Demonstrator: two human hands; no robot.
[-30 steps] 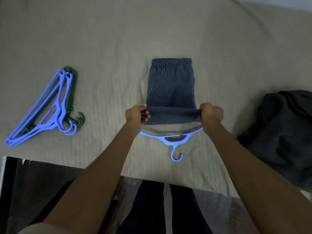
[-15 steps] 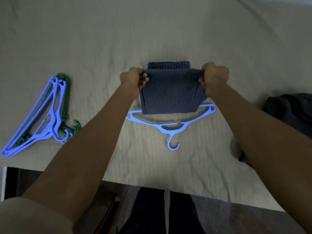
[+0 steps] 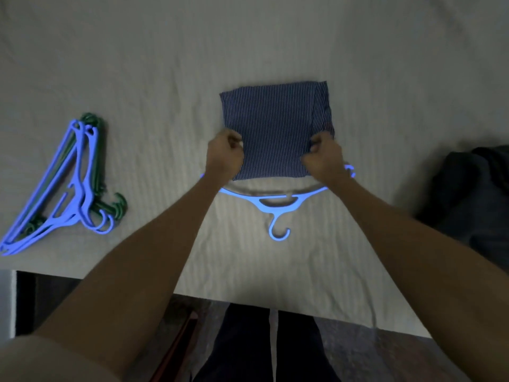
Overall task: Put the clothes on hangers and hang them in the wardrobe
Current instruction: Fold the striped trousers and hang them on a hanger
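A folded pair of dark blue shorts with thin white pinstripes [image 3: 271, 130] lies flat on a pale beige, ribbed bedspread [image 3: 165, 64] that covers the bed. Its near edge drapes over the bar of a light blue plastic hanger [image 3: 276, 201], which lies on the bedspread with its hook pointing toward the person.

The left hand [image 3: 224, 155] sits at the left edge of the striped shorts, its fingers curled tight and pinching the cloth near the lower left corner. The right hand [image 3: 322, 157] is at the right edge of the shorts, its fingers likewise clenched on the fabric, where a fold bunches up just beyond the knuckles. Both bare forearms reach in from the near side of the bed and cross over the ends of the blue hanger, so only the right tip of the hanger shows past the right wrist.

Well to the left of the shorts, a loose pile of spare plastic hangers [image 3: 68, 186], light blue ones lying on dark green ones, rests on the bedspread with the hooks turned toward the shorts. Well to the right of the shorts, a heap of dark grey clothing [image 3: 473, 199] sits at the edge of the bed. Nearer than the hanger, past the bed's edge, the person's dark trousers [image 3: 248, 346] stand over a dim floor.
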